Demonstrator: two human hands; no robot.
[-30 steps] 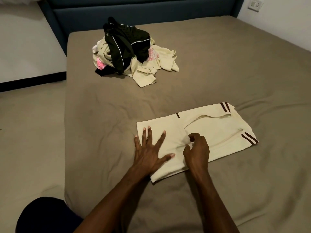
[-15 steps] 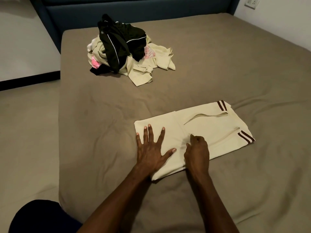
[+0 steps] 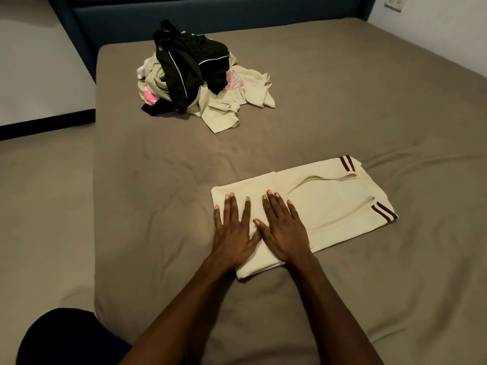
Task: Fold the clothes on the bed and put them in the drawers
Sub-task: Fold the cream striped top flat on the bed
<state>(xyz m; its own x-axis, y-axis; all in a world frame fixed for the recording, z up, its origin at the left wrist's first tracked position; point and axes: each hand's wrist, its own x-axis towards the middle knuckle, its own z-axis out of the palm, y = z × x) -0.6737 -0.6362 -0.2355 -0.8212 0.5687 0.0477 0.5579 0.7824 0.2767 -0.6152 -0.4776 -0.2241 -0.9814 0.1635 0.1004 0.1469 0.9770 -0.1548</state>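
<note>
right hand (image 3: 286, 233) now flat beside left hand (image 3: 232, 233) on cream garment (image 3: 329, 204), brown bed (image 3: 342, 101).

— What sort of place is being shown here?

— A bedroom in a home is being shown. Most of the view is being taken up by a wide bed (image 3: 342, 101) covered in a taupe sheet, and it is being backed by a padded dark blue headboard (image 3: 210, 14).

— Is anything else pointing that way?

— Clothes are being kept on it: an unsorted heap (image 3: 200, 77) near the headboard. A wall socket (image 3: 394, 1) is being seen on the white wall.
</note>
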